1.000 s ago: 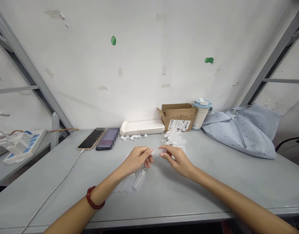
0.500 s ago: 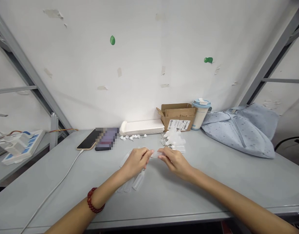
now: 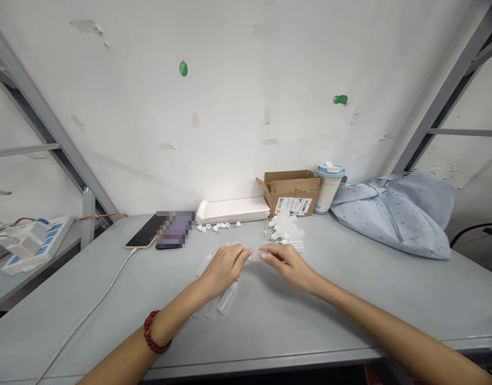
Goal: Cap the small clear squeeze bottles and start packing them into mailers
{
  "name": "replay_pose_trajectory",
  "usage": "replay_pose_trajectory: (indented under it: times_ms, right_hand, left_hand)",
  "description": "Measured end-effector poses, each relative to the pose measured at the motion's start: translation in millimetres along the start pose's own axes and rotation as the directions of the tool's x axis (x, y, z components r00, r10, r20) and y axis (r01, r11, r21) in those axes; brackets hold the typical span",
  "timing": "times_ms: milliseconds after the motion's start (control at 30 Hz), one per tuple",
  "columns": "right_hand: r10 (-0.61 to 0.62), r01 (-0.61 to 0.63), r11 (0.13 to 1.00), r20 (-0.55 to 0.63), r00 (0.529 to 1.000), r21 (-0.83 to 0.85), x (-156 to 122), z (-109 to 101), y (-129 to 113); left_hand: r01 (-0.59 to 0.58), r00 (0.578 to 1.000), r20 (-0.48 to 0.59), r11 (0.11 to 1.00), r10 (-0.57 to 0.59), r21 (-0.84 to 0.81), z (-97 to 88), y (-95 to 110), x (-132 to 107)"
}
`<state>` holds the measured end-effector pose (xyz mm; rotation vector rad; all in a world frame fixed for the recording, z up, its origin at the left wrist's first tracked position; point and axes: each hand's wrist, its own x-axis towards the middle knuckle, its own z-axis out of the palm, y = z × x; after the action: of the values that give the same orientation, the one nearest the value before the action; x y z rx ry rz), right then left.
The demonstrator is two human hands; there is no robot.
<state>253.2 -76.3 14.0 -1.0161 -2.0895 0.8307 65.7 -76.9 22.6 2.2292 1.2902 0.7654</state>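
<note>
Above the middle of the grey table (image 3: 350, 315), my left hand (image 3: 224, 267) and my right hand (image 3: 288, 263) meet fingertip to fingertip. Both pinch the same small clear plastic bottle (image 3: 255, 256), one at each end. A red bead bracelet sits on my left wrist. Under my left hand a row of similar clear bottles (image 3: 219, 303) lies on the table. A heap of clear bottles (image 3: 286, 229) lies just behind my right hand. Small white caps (image 3: 216, 227) are scattered further back.
At the back stand a white tray (image 3: 233, 209), an open cardboard box (image 3: 291, 195) and a lidded cup (image 3: 328, 187). A phone (image 3: 143, 232) on a white cable lies back left. A blue cloth bag (image 3: 393, 214) fills the right. A power strip (image 3: 33, 243) sits far left.
My hands have drawn closer together and sunk slightly toward the table, with the small bottle still held between them. Nothing else on the table has moved.
</note>
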Motion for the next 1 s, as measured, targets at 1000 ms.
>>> replay_pose_trajectory:
  times_ms: [1000]
  right_hand:
    - [-0.320,0.020,0.762,-0.348,0.881,-0.648,28,-54,68]
  left_hand:
    - [0.080,0.983,-0.185,0.864,0.015,0.497,-59.3,-128,33]
